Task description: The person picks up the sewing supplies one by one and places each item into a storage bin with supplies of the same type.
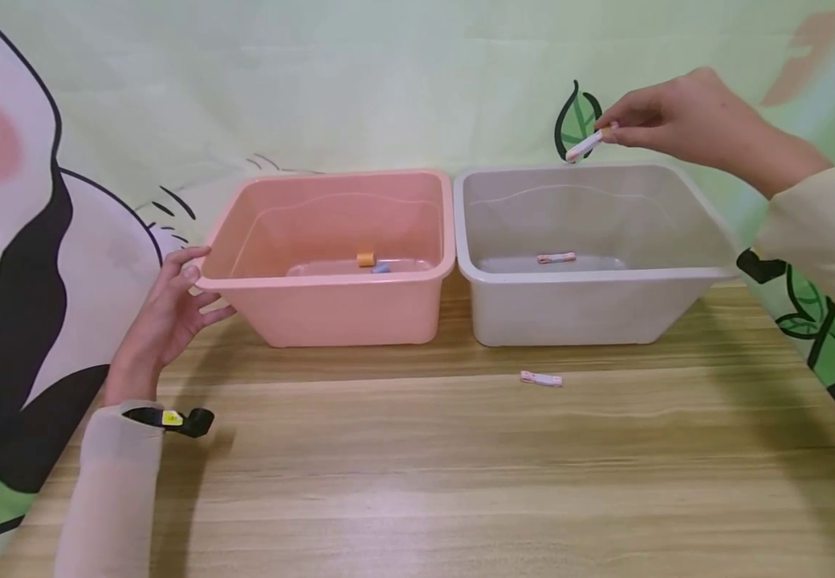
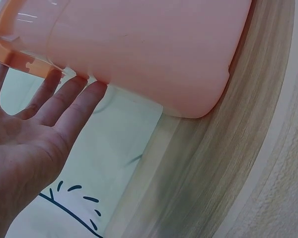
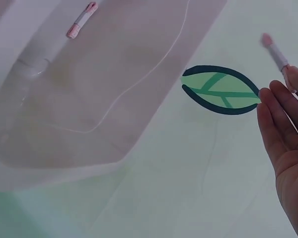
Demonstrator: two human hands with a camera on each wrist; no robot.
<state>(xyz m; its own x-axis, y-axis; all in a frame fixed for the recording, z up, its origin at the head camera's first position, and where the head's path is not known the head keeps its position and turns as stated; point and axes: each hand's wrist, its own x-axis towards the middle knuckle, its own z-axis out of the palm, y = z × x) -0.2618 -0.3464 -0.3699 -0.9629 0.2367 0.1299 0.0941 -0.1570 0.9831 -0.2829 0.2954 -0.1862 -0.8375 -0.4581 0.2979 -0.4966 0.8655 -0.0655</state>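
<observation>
In the head view, my right hand (image 1: 699, 120) pinches a small narrow white piece with pinkish ends (image 1: 584, 147) between thumb and fingertips, above the grey bin's (image 1: 569, 309) back rim. Its kind is unclear; it resembles a folded, banded strip. A similar piece (image 1: 556, 258) lies inside that bin, and another white-and-pink piece (image 1: 541, 378) is on the table in front. My left hand (image 1: 172, 309) touches the left end of the pink bin (image 1: 345, 313). The left wrist view shows its fingers (image 2: 82, 106) extended, their tips against the bin's outer wall.
Inside the pink bin are a small orange piece (image 1: 366, 259) and a small blue piece (image 1: 380, 268), partly hidden by the front wall. Both bins stand side by side on a wood-grain table (image 1: 388, 466). A printed cloth (image 1: 360, 88) with leaf drawings hangs behind them.
</observation>
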